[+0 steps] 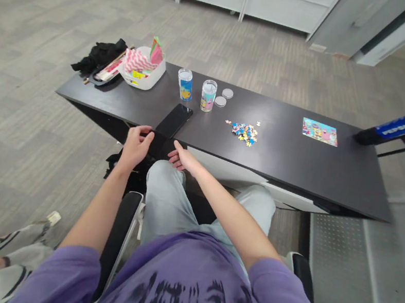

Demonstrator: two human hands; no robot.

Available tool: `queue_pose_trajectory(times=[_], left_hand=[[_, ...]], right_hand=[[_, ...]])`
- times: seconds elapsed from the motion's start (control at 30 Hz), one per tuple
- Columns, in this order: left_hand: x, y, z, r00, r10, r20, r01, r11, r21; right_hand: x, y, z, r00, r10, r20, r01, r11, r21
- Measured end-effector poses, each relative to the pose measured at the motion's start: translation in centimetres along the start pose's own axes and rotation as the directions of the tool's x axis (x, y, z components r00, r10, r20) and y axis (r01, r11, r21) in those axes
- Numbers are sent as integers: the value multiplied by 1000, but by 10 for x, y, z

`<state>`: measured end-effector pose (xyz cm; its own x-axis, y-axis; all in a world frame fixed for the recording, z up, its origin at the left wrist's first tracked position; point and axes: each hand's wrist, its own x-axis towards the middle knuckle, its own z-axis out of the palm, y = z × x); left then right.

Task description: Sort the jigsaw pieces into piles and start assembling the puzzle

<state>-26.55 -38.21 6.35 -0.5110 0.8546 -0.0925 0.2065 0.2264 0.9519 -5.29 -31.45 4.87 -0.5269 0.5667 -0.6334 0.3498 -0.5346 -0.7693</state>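
My left hand [138, 143] is at the desk's front edge, its fingers loosely curved and apart, holding nothing that I can see. Just in front of the edge, above my lap, my right hand [182, 158] has its fingers stretched out with nothing in them. A black smartphone [175, 121] lies flat on the desk close to both hands. Beyond it stand two clear cylindrical containers, one with a blue picture [185, 86] and one with a pink and green picture [208, 96]. Two round silver lids [220, 102] lie beside them. A pile of small jigsaw pieces [245, 132] sits farther right.
The dark desk [287, 158] spans the view. On its left are a white basket [151, 79] of colourful things and a black cloth bundle [103, 57]. A picture card [320, 132] and a large Pepsi bottle [398, 127] are at right. Another person's leg [3, 257] shows lower left.
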Motion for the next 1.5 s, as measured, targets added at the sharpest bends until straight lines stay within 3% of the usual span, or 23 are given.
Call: queue_pose_trajectory(times=[0.07,0.13,0.3,0.43,0.77,1.17,1.5], left_hand=[[29,-14,1,997,28,-72,-25,999,34],[44,-28,8,995,56,-78,-52,997,49],[45,-55,22,987,139,-75,-137,990,21],[42,-64,26,982,159,-98,-161,987,-16],[38,-63,31,982,149,-115,-155,987,-44],[36,-60,32,988,122,-97,-130,989,-75],[33,-52,30,993,99,-63,-98,995,16]], right_hand=[[16,-8,15,999,-19,-39,21,998,59],[28,-16,27,996,-35,-79,43,994,102],[44,-27,41,986,-38,-165,63,987,147],[46,-27,46,981,-19,-192,51,985,165],[51,-26,60,966,-12,-257,65,978,198],[55,-22,62,958,-38,-284,95,977,192],[57,-22,64,950,-38,-310,101,977,188]])
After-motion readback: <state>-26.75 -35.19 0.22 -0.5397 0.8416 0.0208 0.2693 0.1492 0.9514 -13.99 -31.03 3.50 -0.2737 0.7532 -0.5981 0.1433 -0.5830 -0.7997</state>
